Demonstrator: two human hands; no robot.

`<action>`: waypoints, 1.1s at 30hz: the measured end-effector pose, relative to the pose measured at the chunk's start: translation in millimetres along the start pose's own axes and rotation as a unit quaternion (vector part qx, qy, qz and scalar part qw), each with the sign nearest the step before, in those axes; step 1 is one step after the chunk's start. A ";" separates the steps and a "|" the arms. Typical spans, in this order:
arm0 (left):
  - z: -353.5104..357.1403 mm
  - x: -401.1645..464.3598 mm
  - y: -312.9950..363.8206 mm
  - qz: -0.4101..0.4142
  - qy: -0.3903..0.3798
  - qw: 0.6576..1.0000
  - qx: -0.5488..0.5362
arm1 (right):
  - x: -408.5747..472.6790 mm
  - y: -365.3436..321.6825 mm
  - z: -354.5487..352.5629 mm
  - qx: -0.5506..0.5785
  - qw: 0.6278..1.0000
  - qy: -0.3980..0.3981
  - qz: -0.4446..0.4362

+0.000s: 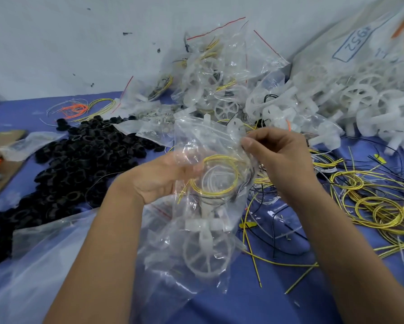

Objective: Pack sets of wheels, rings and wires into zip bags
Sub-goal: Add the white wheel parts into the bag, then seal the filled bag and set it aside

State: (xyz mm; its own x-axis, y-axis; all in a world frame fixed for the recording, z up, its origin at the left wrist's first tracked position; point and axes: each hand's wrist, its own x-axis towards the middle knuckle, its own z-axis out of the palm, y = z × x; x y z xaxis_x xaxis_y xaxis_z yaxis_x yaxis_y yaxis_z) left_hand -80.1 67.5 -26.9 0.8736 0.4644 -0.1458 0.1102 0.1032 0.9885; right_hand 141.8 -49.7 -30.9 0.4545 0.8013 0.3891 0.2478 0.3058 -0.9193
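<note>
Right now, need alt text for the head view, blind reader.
Two bare hands hold up a clear zip bag containing a white wheel and a coiled yellow wire; the left hand grips its side, the right hand pinches its top. Black rings, loose wires and filled bags lie around on the blue table.

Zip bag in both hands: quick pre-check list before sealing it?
1. Wheel inside: ok. A white spoked wheel sits low in the zip bag.
2. Wire inside: ok. A coiled yellow wire shows through the film.
3. Black ring inside: cannot tell. None is plainly visible; the pile of black rings lies on the table.
4. Grip: ok. The left hand holds the bag's side, and the right hand pinches its upper edge.
5. Mouth closed: cannot tell. The crumpled top hides the zip strip.
6. Nothing caught in the mouth: cannot tell, though a yellow wire end lies near the bag's left edge.
</note>
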 end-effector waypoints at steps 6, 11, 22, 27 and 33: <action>7.4 4.4 5.7 0.019 0.055 0.998 -0.030 | 13.3 -11.4 8.2 0.007 0.999 0.047 0.023; 2.4 1.0 4.0 0.008 0.065 0.997 -0.029 | -7.8 6.9 13.4 0.076 0.983 0.039 0.161; -11.2 -4.4 -2.4 0.036 -0.033 0.998 -0.039 | -6.4 -21.1 13.0 0.080 0.993 0.005 0.088; -15.1 -3.4 3.1 0.144 -0.180 0.970 -0.075 | 9.5 -69.7 13.5 0.048 0.997 -0.008 -0.054; -11.0 -6.0 -7.5 0.092 -0.147 0.980 -0.098 | 19.0 -86.0 16.0 0.074 0.992 0.042 -0.093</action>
State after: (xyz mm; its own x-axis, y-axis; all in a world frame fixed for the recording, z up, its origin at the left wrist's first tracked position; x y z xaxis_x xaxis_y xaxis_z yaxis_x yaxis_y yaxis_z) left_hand -91.3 73.6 -33.8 0.9722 0.2199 0.0806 -0.1303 0.2217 0.9664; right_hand 115.4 -52.6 54.6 0.4842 0.6795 0.5511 0.2083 0.5223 -0.8270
